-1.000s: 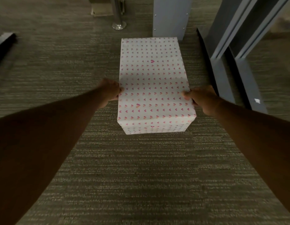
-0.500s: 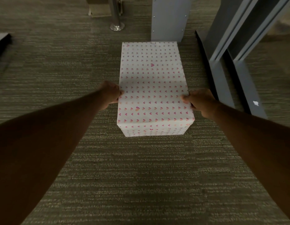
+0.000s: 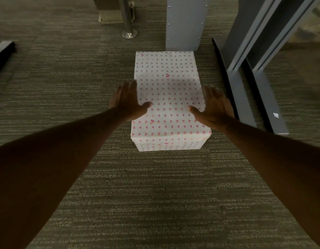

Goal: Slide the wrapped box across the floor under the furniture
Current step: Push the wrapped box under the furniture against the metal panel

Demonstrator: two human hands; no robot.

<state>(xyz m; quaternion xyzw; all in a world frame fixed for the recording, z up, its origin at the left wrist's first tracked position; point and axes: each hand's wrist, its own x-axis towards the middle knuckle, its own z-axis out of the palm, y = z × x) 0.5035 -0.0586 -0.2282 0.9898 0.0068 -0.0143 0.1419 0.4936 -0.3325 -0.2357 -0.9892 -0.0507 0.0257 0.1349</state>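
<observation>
Box [image 3: 169,97] lay on carpet [image 3: 155,194], far end just before grey furniture leg [image 3: 185,24]. Left hand [image 3: 127,103] and right hand [image 3: 214,106] spread flat at box's sides, fingers splayed, thumbs over top, gripping nothing.

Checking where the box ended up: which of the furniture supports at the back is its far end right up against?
The flat grey panel leg: the box ends at its base. The round chrome post stands apart to the left.
</observation>
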